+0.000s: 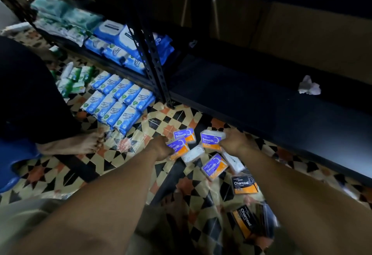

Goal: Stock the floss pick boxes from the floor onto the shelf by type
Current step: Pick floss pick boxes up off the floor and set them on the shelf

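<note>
Here, a Smooth box (211,140) is gripped by the right hand (234,143), with fingers curled round its right end. Its label is turned up, and its long axis runs nearly level across the view. A second Smooth box (178,148) is taken by the left hand (161,147); the fingers seem closed on its left edge, though they are largely hidden. This box is slanted, its long axis rising toward the right. Both are seen over the tiled floor (60,174), just below the foot of the shelf post (153,61). Below the post, a third Smooth box (214,166), a white box (193,155) and two Charcoal boxes (244,185) are scattered. Right of the post, a crumpled paper (309,85) is seen on the dark shelf board (251,97). Left of the post, blue packs (118,101) are laid in rows.
</note>
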